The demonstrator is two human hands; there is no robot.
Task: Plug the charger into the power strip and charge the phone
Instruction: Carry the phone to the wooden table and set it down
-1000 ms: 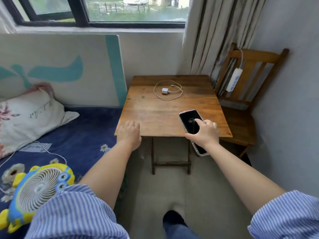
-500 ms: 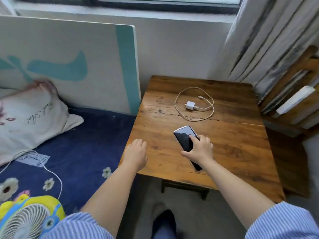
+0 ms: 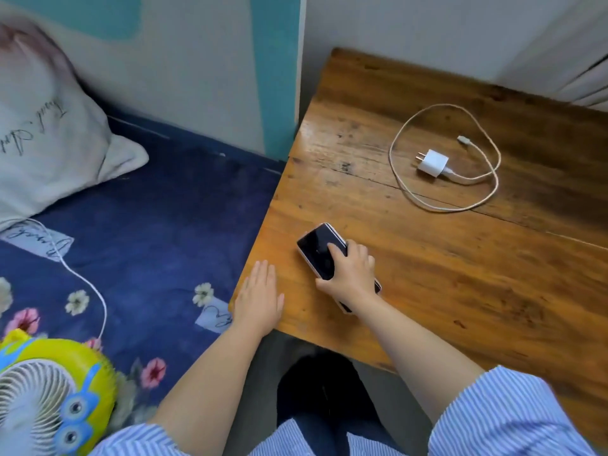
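Right hand grips the phone near the worktop edge; left hand lies flat, empty. A nudge could tip it off.

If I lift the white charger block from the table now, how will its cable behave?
The cable lies in a loose loop around the charger block, so it is probably floppy and will trail behind. Its free connector may swing. The block looks small and likely light, and the smooth wooden table should let the cable slide.

The left hand lies flat, fingers straight and together. The right hand is curled in a grip, forearm extended.
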